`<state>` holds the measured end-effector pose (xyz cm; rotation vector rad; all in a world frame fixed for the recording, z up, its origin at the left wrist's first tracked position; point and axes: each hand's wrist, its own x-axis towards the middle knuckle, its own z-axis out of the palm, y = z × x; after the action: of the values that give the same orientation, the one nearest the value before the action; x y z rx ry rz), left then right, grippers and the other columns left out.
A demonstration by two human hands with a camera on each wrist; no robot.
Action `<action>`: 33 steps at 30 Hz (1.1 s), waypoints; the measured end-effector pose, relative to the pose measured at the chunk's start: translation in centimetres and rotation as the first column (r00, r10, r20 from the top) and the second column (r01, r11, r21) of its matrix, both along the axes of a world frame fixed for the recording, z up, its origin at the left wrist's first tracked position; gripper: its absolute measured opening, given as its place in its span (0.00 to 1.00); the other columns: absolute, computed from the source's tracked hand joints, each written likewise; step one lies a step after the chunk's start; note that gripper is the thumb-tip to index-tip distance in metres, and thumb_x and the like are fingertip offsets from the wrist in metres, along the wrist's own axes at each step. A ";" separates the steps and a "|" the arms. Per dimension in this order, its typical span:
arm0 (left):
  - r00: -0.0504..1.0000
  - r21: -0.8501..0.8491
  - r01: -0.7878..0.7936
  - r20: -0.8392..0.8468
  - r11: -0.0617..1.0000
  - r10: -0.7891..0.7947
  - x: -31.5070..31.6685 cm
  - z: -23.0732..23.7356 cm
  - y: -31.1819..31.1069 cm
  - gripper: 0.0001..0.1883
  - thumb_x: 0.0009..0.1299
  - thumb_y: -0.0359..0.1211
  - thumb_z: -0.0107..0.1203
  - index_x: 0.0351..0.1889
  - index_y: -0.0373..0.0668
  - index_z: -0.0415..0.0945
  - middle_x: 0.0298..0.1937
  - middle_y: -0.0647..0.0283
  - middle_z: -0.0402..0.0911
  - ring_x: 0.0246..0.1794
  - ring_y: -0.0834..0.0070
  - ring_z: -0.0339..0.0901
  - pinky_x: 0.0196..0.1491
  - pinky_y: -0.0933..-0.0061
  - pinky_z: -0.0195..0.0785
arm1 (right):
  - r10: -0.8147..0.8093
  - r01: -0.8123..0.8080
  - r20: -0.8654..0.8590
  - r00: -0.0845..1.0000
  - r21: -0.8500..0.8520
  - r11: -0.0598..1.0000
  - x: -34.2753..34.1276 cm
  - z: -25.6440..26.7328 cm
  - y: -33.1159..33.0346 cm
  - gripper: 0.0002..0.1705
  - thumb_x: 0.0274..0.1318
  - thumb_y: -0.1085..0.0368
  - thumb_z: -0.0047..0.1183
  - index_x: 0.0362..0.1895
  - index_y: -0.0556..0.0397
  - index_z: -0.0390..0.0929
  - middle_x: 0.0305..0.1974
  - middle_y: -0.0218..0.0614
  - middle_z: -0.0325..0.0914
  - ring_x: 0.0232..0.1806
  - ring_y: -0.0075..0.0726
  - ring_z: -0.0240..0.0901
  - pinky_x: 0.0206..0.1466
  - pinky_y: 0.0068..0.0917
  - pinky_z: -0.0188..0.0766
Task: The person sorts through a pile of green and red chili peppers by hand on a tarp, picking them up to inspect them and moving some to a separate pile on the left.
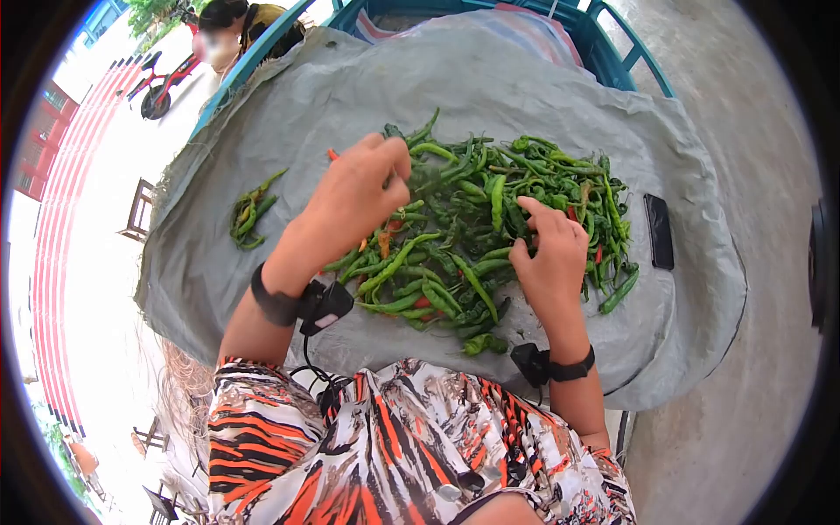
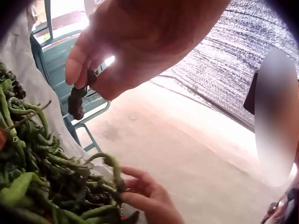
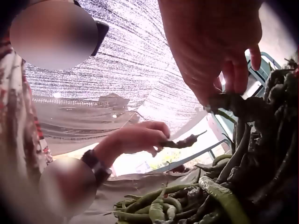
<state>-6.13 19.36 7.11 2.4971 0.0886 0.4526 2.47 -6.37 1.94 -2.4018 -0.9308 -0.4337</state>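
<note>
A loose heap of green chili peppers [image 1: 451,232], with a few red and orange ones, lies on a grey sheet [image 1: 289,114]. Above the heap's left side, my left hand [image 1: 359,179] pinches a dark, shrivelled pepper [image 2: 76,103] between thumb and fingers. My right hand [image 1: 557,254] is at the right part of the heap, its thumb and fingers pinching a curved green pepper [image 2: 113,165]. In the right wrist view, that pepper [image 3: 245,107] looks dark against the light. A small separate bunch of peppers [image 1: 251,214] lies left of the heap.
A black phone [image 1: 659,232] lies on the sheet right of the heap. The sheet covers a teal-railed cart [image 1: 643,57], with a striped bag [image 1: 525,35] at the back. Beyond the left edge are a person [image 1: 267,31] and a red two-wheeler [image 1: 162,92].
</note>
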 end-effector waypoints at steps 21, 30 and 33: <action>0.957 0.317 0.270 -0.191 0.909 -0.218 6.0 -11.5 -2.1 0.34 0.52 0.29 0.67 0.61 0.42 0.71 0.46 0.58 0.78 0.50 0.57 0.75 0.49 0.57 0.68 | 0.263 -0.239 0.087 0.961 -0.219 0.946 1.5 -0.8 2.5 0.20 0.46 0.73 0.58 0.48 0.49 0.82 0.57 0.38 0.73 0.49 0.44 0.72 0.49 0.38 0.66; 0.968 0.492 0.241 -0.179 0.836 -0.174 4.7 -10.2 -2.7 0.11 0.50 0.32 0.66 0.32 0.45 0.80 0.40 0.61 0.76 0.46 0.62 0.72 0.44 0.62 0.64 | 0.189 -0.065 0.265 0.946 -0.416 0.907 2.0 -4.2 2.6 0.13 0.43 0.70 0.58 0.37 0.48 0.83 0.55 0.35 0.74 0.51 0.42 0.68 0.52 0.39 0.64; 0.978 0.556 0.194 -0.046 0.808 -0.203 3.5 -8.6 -2.3 0.10 0.50 0.31 0.65 0.31 0.47 0.80 0.40 0.64 0.76 0.46 0.64 0.71 0.45 0.63 0.64 | 0.251 -0.151 0.247 0.936 -0.362 0.920 2.4 -3.2 2.0 0.11 0.42 0.68 0.62 0.36 0.47 0.83 0.55 0.37 0.75 0.51 0.42 0.69 0.50 0.40 0.64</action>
<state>-2.64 17.11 -1.45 3.0331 -0.3647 0.4571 4.88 -4.40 -1.25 -2.5473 -1.4779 -0.5979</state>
